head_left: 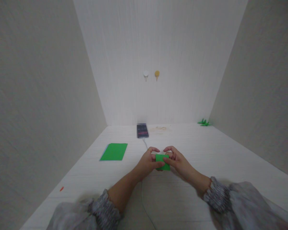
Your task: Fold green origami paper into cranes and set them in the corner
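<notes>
A small folded piece of green paper (162, 161) sits between both my hands above the white table (206, 166). My left hand (148, 162) grips its left side with curled fingers. My right hand (175, 160) pinches its right side, thumb and forefinger pressed on the top edge. Both sleeves are grey and patterned.
A flat green sheet (114, 151) lies on the table to the left. A dark blurred device (142, 130) with a thin cable stands behind my hands. Small green folded figures (204, 122) sit in the far right corner. Two round hooks (151, 74) hang on the back wall. A tiny red scrap (61, 188) lies near the left.
</notes>
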Demonstrator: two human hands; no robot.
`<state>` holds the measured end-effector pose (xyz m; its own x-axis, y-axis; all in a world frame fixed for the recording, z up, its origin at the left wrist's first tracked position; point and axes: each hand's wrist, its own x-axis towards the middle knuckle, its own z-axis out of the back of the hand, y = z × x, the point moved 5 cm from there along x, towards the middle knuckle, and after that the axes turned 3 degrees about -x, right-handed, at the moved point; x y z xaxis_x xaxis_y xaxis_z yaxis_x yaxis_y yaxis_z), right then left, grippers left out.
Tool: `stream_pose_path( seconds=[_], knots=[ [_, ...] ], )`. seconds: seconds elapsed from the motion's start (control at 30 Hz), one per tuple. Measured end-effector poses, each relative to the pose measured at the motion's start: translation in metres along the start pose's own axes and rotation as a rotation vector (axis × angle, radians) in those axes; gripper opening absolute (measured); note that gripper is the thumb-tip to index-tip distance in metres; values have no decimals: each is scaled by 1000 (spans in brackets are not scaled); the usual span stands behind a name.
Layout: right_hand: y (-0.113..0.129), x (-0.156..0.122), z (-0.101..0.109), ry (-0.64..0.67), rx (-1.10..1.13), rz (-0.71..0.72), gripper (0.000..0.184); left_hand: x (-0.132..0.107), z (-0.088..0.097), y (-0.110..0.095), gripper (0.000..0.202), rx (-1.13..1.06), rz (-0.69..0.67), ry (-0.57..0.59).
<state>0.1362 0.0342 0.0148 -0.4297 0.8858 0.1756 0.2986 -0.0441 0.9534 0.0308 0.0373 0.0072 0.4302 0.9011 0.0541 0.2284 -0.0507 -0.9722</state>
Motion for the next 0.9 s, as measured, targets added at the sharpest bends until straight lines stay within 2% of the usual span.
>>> stream_pose_path(
  seconds=[0.2,0.4,0.77,0.9],
  knots=[
    [4,1,5,-59,-60,9,36,-1,0,-2,55,-40,19,27],
    [4,1,11,-146,-127,-27,38,-3,5,8,50,-6,186,43],
    [5,2,16,-168,-127,-16,42,-8,4,1,55,-91,125,131],
    [6,3,18,-167,-139,-18,42,-10,5,-2,54,-71,135,110]
  ],
)
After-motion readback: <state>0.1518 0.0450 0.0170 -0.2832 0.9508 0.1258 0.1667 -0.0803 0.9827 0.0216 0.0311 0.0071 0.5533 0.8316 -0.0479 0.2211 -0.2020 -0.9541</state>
